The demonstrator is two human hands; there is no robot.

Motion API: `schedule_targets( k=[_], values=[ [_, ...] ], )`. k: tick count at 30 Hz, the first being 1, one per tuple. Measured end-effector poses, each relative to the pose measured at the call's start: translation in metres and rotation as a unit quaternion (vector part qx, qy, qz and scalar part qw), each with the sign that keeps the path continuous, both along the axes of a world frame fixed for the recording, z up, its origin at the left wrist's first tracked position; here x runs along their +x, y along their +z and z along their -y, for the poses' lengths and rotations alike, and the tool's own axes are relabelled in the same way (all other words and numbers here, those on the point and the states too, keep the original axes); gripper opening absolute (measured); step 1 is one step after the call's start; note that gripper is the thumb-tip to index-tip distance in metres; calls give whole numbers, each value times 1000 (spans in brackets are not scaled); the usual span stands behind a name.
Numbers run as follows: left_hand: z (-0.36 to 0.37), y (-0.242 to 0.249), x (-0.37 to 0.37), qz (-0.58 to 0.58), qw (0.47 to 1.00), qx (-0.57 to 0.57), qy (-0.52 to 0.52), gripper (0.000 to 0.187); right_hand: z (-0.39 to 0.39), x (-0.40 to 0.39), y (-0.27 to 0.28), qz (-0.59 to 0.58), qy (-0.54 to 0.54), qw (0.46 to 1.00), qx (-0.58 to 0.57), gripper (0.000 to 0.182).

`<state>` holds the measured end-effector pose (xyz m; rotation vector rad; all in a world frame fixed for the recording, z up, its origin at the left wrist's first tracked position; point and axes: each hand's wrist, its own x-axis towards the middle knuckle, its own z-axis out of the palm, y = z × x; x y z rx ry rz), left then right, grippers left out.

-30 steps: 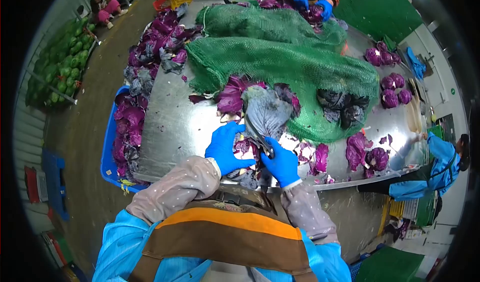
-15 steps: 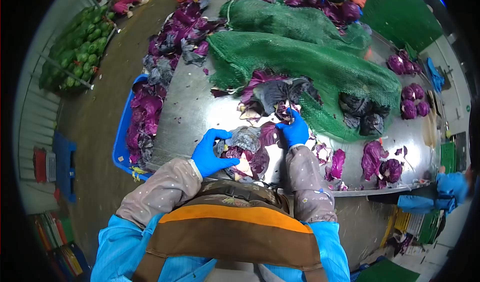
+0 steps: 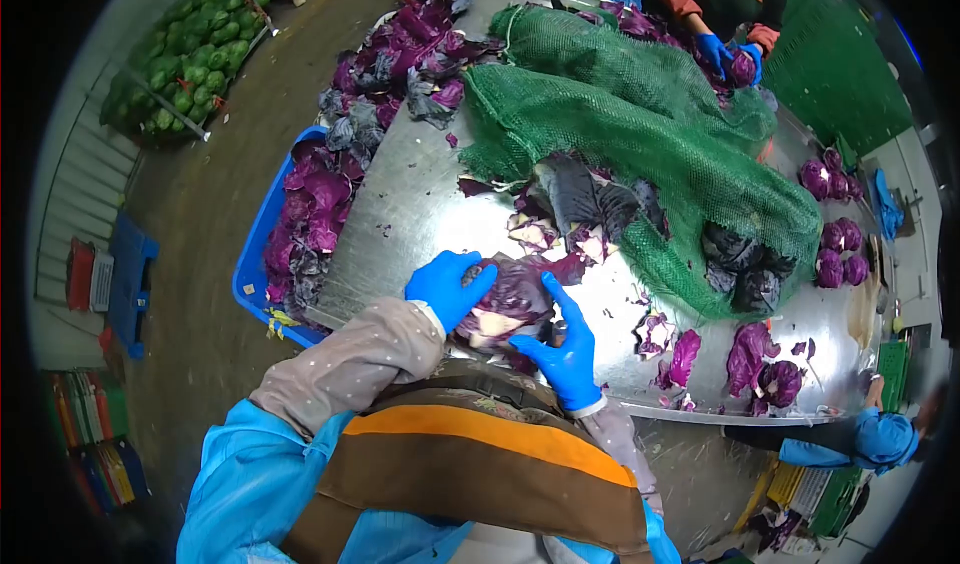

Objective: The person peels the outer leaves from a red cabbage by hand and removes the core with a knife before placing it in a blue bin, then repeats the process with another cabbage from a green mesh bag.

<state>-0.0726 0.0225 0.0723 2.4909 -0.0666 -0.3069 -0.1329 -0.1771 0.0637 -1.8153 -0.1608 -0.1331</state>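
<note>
A red cabbage [image 3: 515,292] with a pale cut stem side sits between my two blue-gloved hands at the near edge of the steel table. My left hand [image 3: 448,286] curves around its left side, fingers on top. On its right side, my right hand [image 3: 568,349] holds it with thumb and fingers spread along the leaves. Just beyond lie pale trimmed pieces [image 3: 532,232] and large dark outer leaves [image 3: 585,196]. The underside of the cabbage is hidden.
Green mesh netting [image 3: 640,174] covers the table's middle, with dark cabbages [image 3: 745,264] at its edge. A blue crate [image 3: 245,264] of purple leaves stands left. Trimmed cabbages [image 3: 840,244] sit right. A co-worker's gloved hands [image 3: 728,56] hold a cabbage at the far side.
My right hand has come down and left from the leaf pieces onto the cabbage. The cabbage now shows a purple top where a greyish leaf was. The whole view has shifted.
</note>
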Motion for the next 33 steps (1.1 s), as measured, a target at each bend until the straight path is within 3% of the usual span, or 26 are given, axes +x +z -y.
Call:
schedule_targets(
  k=[1, 2, 5, 6, 8, 9, 11, 12, 13, 14, 15, 17, 20, 21, 22, 24, 26, 28, 30, 31, 33],
  values=[
    [8, 2, -1, -15, 1000, 23, -2, 48, -7, -1, 6, -50, -21, 997, 52, 82],
    [13, 2, -3, -32, 998, 45, -5, 43, -4, 0, 4, -63, -23, 997, 34, 82],
    [-7, -23, -10, 71, 997, 4, -16, 37, 9, 5, 0, -100, -16, 995, 15, 81],
    [-23, -37, -12, 100, 995, -20, -7, 38, 12, 7, -4, -110, -12, 993, 32, 80],
    [-87, -114, -11, 100, 994, 43, -21, 40, 19, 14, -16, -126, -3, 990, 71, 79],
    [-103, -111, -4, 49, 998, 45, 2, 44, 25, 18, -17, -136, 16, 987, 83, 76],
    [-118, -99, 20, -58, 996, 50, 39, 57, 36, 25, -20, -155, 16, 981, 117, 66],
    [-100, -65, 22, 63, 996, 58, 16, 71, 40, 27, -23, -170, 16, 977, 130, 61],
    [-71, -24, 25, 185, 981, 64, -2, 86, 40, 33, -27, -235, -71, 960, 137, 40],
    [-40, -7, 27, 163, 981, -78, -65, 103, 42, 42, -47, -257, -131, 957, 43, 25],
    [-13, 2, 28, 141, 958, -218, -124, 119, 43, 46, -69, -210, -121, 970, 35, 23],
    [25, -23, 14, -19, 949, -109, -294, 132, 42, 50, -82, -52, -117, 991, -43, 18],
    [34, -5, 6, -6, 958, -80, -274, 122, 46, 25, -50, -65, -210, 975, 11, 24],
    [31, -12, 6, -14, 961, -104, -254, 121, 49, 11, -52, -19, -247, 969, 16, 27],
    [27, -17, 9, -19, 964, -128, -233, 120, 56, -9, -47, -114, -260, 958, 34, 31],
    [26, -15, 22, -98, 969, -167, -157, 118, 59, -35, -52, -80, -199, 976, 26, 38],
    [25, -42, 36, -165, 953, -234, -99, 116, 55, -45, -57, -110, -132, 985, 25, 44],
    [32, -45, 44, -173, 950, -235, -114, 121, 41, -33, -41, -54, -115, 988, -93, 54],
    [35, -45, 46, -152, 954, -211, -149, 129, 34, -27, -28, -88, -111, 978, -156, 59],
    [36, -41, 42, -172, 934, -267, -162, 130, 31, -27, -28, -84, -114, 975, -172, 61],
    [35, -39, 34, -169, 938, -260, -153, 126, 25, -30, -27, -88, -109, 968, -210, 61]
  ],
)
